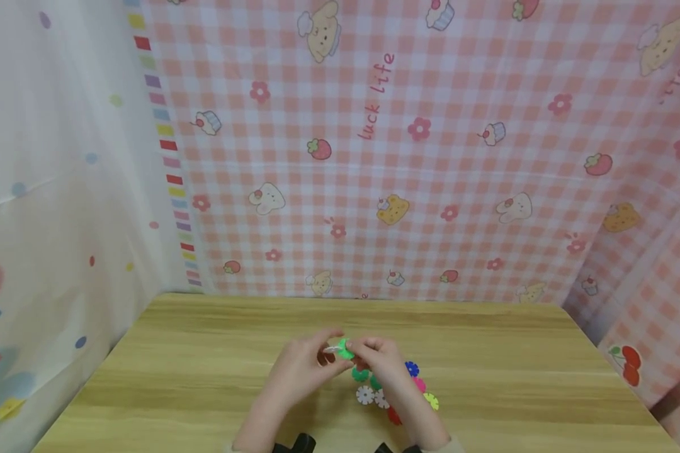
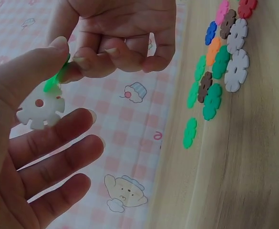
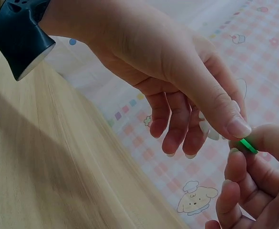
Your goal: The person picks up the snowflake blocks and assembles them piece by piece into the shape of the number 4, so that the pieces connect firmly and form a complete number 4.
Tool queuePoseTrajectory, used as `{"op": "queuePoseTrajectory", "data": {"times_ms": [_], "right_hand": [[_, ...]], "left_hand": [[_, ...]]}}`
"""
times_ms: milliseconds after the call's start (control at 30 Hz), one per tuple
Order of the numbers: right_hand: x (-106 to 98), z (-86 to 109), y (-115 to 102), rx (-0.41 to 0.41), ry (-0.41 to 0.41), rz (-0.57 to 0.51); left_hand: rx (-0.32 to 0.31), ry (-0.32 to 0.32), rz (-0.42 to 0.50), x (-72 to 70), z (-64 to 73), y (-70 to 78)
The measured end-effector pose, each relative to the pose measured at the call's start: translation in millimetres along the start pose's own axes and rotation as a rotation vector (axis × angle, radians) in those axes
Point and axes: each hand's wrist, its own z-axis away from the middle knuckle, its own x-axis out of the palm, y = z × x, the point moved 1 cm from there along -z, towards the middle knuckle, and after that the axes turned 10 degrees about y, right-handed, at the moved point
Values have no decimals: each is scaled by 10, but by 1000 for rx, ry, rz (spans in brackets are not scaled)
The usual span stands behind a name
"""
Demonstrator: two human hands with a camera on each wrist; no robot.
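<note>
Both hands meet above the wooden table in the head view. My left hand (image 1: 297, 368) holds a white notched plastic disc (image 2: 41, 109) by its thumb side, with the other fingers spread below it. A bright green notched disc (image 1: 345, 348) stands crosswise against the white disc's edge; whether the notches are interlocked cannot be made out. The thumb and forefinger of my right hand (image 1: 381, 360) pinch the green disc. In the right wrist view only a thin edge of the green disc (image 3: 248, 145) shows, and the left thumb and fingers cover much of the white one.
Several notched discs lie flat on the table below and beside my right hand: white (image 1: 365, 395), red (image 1: 394, 416), blue (image 1: 412, 369), yellow (image 1: 431, 401), orange (image 2: 213, 51), brown (image 2: 205, 87) and greens (image 2: 190, 132). A checked cloth (image 1: 374, 239) hangs behind the table.
</note>
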Motion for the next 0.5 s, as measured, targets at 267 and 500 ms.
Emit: {"op": "queuePoseTrajectory", "data": {"times_ms": [267,500], "right_hand": [[-16,-2,4,-9,-52,40],[-183,-135,225,-148,-24,282]], "left_hand": [[16,2,-58,21,12,6],[13,42,-122,-10,-2,-25]]}}
